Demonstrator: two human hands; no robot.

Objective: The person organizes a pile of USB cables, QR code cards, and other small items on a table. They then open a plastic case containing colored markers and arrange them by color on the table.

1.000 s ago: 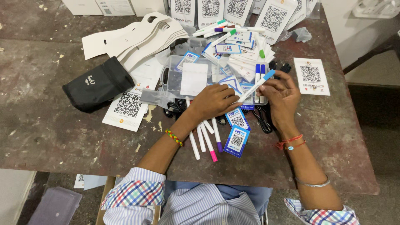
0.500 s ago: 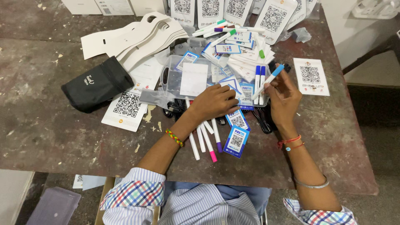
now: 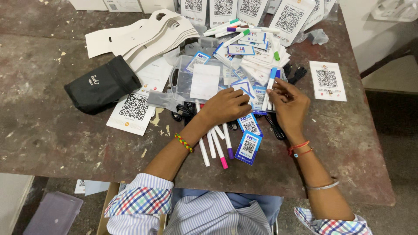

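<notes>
My right hand holds a white marker with a blue cap, standing nearly upright over the card pile. My left hand rests palm down on a heap of small blue and white code cards and white markers with coloured caps. Whether its fingers pinch a card is hidden. A clear plastic box with a white card on it lies just beyond the left hand.
A black pouch lies at the left beside a printed code sheet. White cardboard cutouts fan out at the back left. Standing code placards line the far edge. Another code sheet lies at the right. Black cables run under the cards.
My right hand has swung the blue-capped marker from a slant pointing right to nearly upright and moved slightly left. My left hand has stayed on the pile.
</notes>
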